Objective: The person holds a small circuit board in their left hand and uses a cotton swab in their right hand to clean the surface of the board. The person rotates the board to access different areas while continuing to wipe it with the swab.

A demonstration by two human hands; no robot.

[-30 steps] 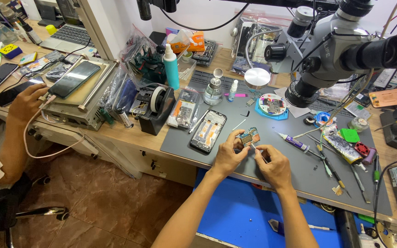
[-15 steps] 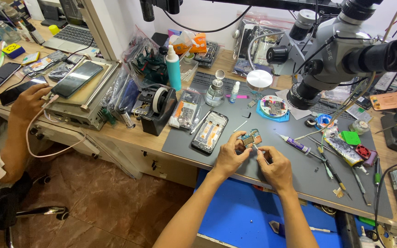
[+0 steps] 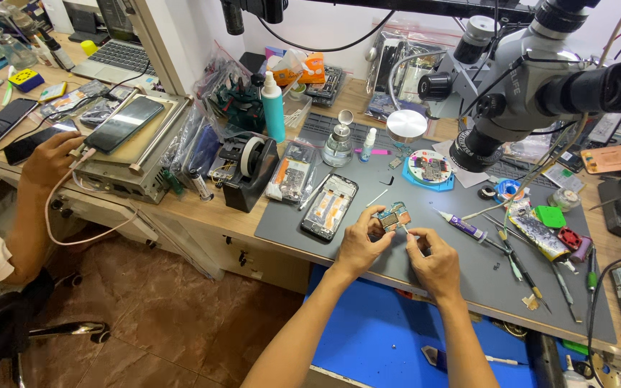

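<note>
Left hand (image 3: 359, 246) pinching small circuit board (image 3: 394, 215) by edges, just right of opened phone (image 3: 330, 207). Right hand (image 3: 436, 263) closing on thin tool, probing it. Board looking light, stiff, fragile; edges seeming safest hold.

The bench (image 3: 203, 208) is showing pale, smooth wood under a matt grey rubbery mat (image 3: 425, 266). The small circuit board (image 3: 394, 215) is glinting with bare metal and copper. The microscope (image 3: 533, 79) is wearing glossy grey metal, and the teal bottle (image 3: 273, 109) is looking like smooth plastic.
</note>
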